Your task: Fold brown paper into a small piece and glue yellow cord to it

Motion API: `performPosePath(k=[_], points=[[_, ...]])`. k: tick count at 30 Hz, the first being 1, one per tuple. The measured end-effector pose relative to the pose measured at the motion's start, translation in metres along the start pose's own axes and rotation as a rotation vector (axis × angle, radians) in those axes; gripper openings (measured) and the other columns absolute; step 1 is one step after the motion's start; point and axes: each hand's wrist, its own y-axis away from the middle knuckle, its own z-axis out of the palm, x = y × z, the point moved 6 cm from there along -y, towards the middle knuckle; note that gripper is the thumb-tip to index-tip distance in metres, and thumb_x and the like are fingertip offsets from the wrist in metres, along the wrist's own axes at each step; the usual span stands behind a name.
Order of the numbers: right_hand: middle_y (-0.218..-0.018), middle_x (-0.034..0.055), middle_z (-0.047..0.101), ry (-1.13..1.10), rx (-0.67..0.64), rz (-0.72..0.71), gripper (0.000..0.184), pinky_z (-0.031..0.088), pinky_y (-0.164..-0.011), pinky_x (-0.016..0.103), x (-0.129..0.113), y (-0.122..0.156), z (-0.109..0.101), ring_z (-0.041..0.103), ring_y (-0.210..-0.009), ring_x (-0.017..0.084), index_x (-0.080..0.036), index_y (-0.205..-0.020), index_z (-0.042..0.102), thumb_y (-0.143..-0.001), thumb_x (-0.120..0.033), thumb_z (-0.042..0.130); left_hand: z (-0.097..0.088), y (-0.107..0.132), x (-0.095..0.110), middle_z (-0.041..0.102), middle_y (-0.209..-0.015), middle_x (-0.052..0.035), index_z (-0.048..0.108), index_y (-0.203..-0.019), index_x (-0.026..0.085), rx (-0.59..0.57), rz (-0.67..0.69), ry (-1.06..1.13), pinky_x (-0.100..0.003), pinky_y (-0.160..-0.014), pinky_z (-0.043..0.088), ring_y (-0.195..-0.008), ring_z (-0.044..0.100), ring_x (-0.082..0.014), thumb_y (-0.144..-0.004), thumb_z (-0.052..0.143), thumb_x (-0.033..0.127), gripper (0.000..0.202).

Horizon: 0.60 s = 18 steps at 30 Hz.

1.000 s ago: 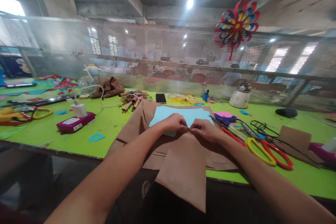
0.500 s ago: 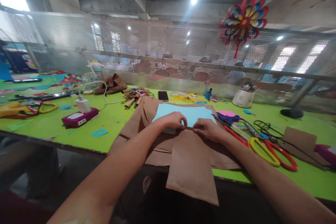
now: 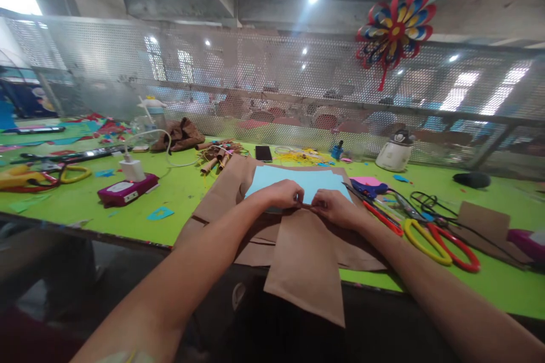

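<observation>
My left hand (image 3: 281,193) and my right hand (image 3: 335,208) meet at the middle of the green table (image 3: 187,198), fingers curled and pinching the top edge of a brown paper strip (image 3: 307,261) that hangs over the table's near edge. The strip lies on a pile of brown paper sheets (image 3: 221,193). A light blue sheet (image 3: 298,180) lies just beyond my fingers, partly covered by both hands.
Yellow-and-red scissors (image 3: 438,238) and other cutting tools lie right of my right hand. A pink box with a white charger (image 3: 126,188) sits at left, rolled brown paper tubes (image 3: 217,157) and a phone (image 3: 263,153) behind. A paper pinwheel (image 3: 394,25) hangs on the mesh fence.
The view has shifted slightly. Both hands stay pinched on the strip's top edge, and the hanging strip has swung a little to the right.
</observation>
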Motion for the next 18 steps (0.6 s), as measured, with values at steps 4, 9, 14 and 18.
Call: performPosePath(k=[4,9,14,18], points=[[-0.073,0.0031,0.060,-0.002,-0.035,0.055,0.008,0.034,-0.058,0.022,0.004,0.002,-0.001,0.051,-0.065,0.013,-0.016,-0.074,0.061,-0.077,-0.020,0.055,-0.002,0.002,0.002,0.066,-0.079,-0.0017,0.067,-0.084,0.018,-0.005,-0.013,-0.029,-0.020,-0.055,0.035,-0.067,0.054,-0.0121,-0.069,0.057,0.021,0.019],[-0.074,0.0039,0.060,0.036,-0.055,0.061,0.005,0.032,-0.057,0.022,0.002,0.006,-0.007,0.050,-0.065,0.013,-0.015,-0.073,0.059,-0.074,-0.015,0.054,-0.003,0.005,0.002,0.066,-0.080,-0.0025,0.067,-0.086,0.017,-0.043,-0.014,-0.048,-0.020,-0.056,0.036,-0.070,0.055,-0.0126,-0.066,0.055,0.013,0.024],[-0.077,0.0047,0.059,0.097,-0.121,0.092,0.010,0.029,-0.057,0.022,-0.003,0.011,-0.011,0.048,-0.067,0.013,-0.015,-0.076,0.058,-0.071,-0.009,0.051,-0.005,0.007,-0.002,0.067,-0.080,-0.0033,0.067,-0.085,0.017,-0.087,-0.017,-0.097,-0.021,-0.057,0.037,-0.070,0.055,-0.0136,-0.064,0.053,0.011,0.026],[-0.082,0.0054,0.058,0.145,-0.171,0.066,0.010,0.028,-0.057,0.023,-0.011,0.014,-0.013,0.048,-0.070,0.014,-0.016,-0.079,0.056,-0.075,-0.010,0.048,-0.007,0.009,-0.002,0.066,-0.080,-0.0027,0.067,-0.084,0.018,-0.112,-0.013,-0.132,-0.021,-0.057,0.037,-0.070,0.055,-0.0141,-0.061,0.052,0.007,0.030]])
